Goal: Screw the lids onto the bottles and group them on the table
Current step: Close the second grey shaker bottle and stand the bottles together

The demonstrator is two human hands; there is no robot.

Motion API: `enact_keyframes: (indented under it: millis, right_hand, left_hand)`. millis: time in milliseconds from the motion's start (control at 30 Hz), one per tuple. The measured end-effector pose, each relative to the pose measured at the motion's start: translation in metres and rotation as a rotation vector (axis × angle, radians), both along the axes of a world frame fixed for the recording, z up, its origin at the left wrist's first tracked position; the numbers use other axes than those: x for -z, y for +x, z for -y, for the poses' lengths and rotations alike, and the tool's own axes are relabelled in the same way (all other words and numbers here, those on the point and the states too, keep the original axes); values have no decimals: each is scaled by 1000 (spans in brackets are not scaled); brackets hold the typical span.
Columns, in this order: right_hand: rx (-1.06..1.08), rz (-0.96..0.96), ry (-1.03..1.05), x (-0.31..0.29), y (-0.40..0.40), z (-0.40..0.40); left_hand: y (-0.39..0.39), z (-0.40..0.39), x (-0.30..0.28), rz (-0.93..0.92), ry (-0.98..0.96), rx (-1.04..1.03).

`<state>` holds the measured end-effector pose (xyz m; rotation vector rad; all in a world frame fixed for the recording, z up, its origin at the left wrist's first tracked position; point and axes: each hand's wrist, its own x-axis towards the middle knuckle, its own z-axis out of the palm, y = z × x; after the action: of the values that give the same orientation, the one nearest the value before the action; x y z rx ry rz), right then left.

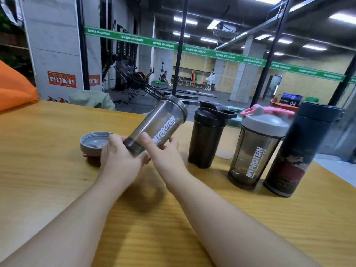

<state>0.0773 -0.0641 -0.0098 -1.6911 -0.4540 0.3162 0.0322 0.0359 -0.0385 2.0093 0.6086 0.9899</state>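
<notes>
Near the middle of the frame both hands hold a smoky, see-through shaker bottle off the wooden table, tilted so its open mouth points toward the upper right. The left hand curls round the bottle's base, and the right hand wraps the lower body, thumb lying across the white lettering. Just left of the hands, a grey lid lies upside down on the table, apparently the one this bottle lacks. To the right stand the bottles already capped: a black shaker, a second smoky shaker with a grey-and-pink lid, and a tall dark flask at the far right, with a pale bottle half hidden behind them. The held bottle looks empty, so I would judge it light; thin plastic like this is stiff enough but smooth, and may flex if squeezed near the rim. The low, wrapping grip round the body seems the safest hold, leaving the threaded mouth free for the lid.
</notes>
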Motion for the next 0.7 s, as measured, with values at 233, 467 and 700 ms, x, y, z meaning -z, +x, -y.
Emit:
enact_keyframes:
  millis: [233,467,700]
  right_hand:
    - [77,-73,203,7,11,-14]
    - [16,62,66,8,17,19]
    - [-75,118,45,9,12,49]
  left_hand:
    - [-5,-1,-3,93,-121,308]
    - [-3,-14,-4,124,-118,-212]
    - [0,-21,1,48,-313,-374]
